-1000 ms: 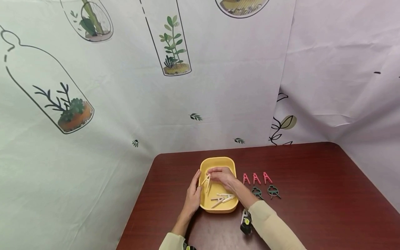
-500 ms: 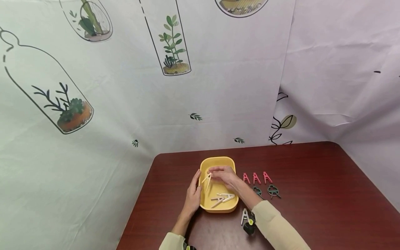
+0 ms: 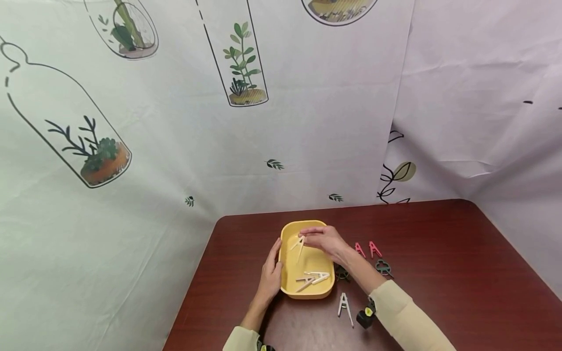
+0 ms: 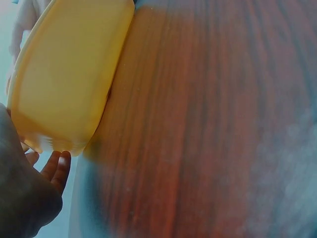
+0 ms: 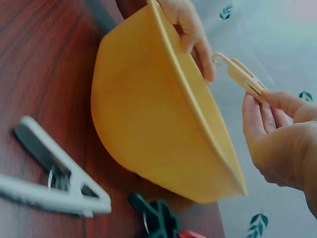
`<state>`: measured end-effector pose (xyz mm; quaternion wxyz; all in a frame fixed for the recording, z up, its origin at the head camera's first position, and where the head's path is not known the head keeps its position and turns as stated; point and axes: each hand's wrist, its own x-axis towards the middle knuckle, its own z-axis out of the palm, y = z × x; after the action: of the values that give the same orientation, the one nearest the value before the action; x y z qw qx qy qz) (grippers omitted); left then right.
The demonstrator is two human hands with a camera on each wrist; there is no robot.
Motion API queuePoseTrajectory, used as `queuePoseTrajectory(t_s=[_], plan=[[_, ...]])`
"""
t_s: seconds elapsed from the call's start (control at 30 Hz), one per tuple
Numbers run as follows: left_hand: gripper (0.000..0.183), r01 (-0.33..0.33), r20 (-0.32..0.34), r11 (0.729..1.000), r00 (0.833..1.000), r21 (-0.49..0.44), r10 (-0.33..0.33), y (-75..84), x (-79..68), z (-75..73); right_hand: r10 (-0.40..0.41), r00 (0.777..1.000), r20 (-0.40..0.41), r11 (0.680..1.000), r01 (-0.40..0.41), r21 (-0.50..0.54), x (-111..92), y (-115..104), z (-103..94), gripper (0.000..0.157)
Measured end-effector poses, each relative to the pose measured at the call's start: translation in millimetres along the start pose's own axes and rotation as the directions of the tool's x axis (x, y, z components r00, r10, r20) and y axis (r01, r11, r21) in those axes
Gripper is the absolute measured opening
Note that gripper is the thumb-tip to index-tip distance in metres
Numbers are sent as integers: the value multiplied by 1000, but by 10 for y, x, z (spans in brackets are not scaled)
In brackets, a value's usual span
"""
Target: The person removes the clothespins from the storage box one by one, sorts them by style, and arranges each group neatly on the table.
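My right hand (image 3: 327,241) pinches a cream clothespin (image 5: 242,74) between thumb and fingers, above the far half of a yellow plastic basin (image 3: 283,280). The clothespin has a small hook at one end and its legs spread downward in the head view. Along the basin's left side, my left hand (image 3: 270,273) rests with fairly straight fingers against the wall and thumb near the rim. Inside the basin's near end lie several pale clothespins (image 3: 320,277). A grey-white clothespin (image 3: 344,304) lies on the table near the basin's front right corner.
Right of the basin, pink clothespins (image 3: 374,249) stand in a row, partly covered by my right wrist. Below them are dark green clips (image 3: 383,267), one close to the basin wall. A patterned cloth (image 3: 307,122) hangs behind the dark red table (image 3: 439,273).
My right hand has moved rightward and slightly farther back with the cream clothespin. Its forearm now uncovers the grey-white clothespin and covers a pink one. My left hand and the basin stay in place.
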<state>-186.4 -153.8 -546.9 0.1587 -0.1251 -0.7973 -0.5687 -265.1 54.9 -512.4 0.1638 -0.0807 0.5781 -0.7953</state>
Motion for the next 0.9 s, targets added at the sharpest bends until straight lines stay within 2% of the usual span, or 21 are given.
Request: queuePoseTrajectory(t_s=[0.27,0.43,0.6,0.9], plan=[[61,-29,-8,1000,1000,3,29,-44,-1,13,5,1000,7,999,-5,-38,-197,-187,-287,26],[63,-36,-25,999,999,22,36,-239,9,44,-2,1000,4,997,2,-73,-358,-287,-519,31],[65,-44,-6,998,999,39,45,-423,23,29,6,1000,1,996,-6,-88,-534,-317,-758,33],[64,-39,13,999,999,18,39,-449,29,6,25,1000,19,993,-22,-117,-816,-272,-1041,28]])
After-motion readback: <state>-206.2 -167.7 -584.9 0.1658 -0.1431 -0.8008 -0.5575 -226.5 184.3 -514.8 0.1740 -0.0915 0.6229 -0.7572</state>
